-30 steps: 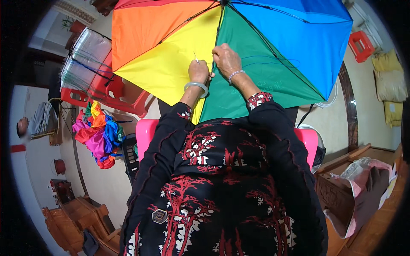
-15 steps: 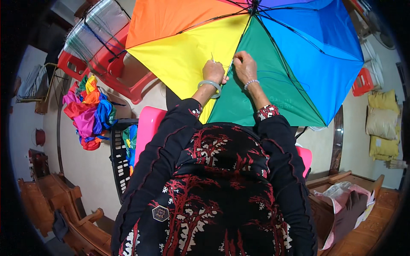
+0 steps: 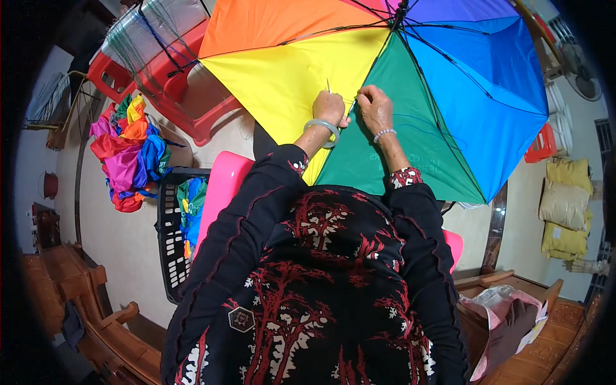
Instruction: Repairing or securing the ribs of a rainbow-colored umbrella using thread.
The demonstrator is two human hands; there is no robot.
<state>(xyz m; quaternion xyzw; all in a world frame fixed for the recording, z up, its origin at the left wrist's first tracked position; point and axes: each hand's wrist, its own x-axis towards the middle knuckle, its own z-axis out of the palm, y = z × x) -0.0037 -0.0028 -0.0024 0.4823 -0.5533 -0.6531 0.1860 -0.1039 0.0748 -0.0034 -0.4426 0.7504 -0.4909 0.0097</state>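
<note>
An opened umbrella (image 3: 282, 77) with panels in several colours lies in front of me, its ribs and hub facing up. My left hand (image 3: 329, 108) is closed over the yellow panel, beside the seam with the green panel (image 3: 410, 151). From its top sticks a thin pointed metal tool (image 3: 328, 85); the rest of it is hidden in the fist. Just right of the seam and rib, my right hand (image 3: 375, 109) is closed in a pinch; what its fingertips hold is too small to make out. A dark thread (image 3: 417, 119) trails across the green panel.
Red plastic stools (image 3: 192, 115) at the left carry a pale box with hanging threads (image 3: 154, 38). Below are a heap of coloured fabric (image 3: 128, 154) and a black basket (image 3: 170, 237). Wooden furniture (image 3: 115, 321) stands lower left, yellow sacks (image 3: 568, 205) far right.
The view has shifted slightly, so the umbrella's hub sits a little farther right. Both hands stay closed at the yellow-green seam, the right one's fingertips a little lower beside the rib.
</note>
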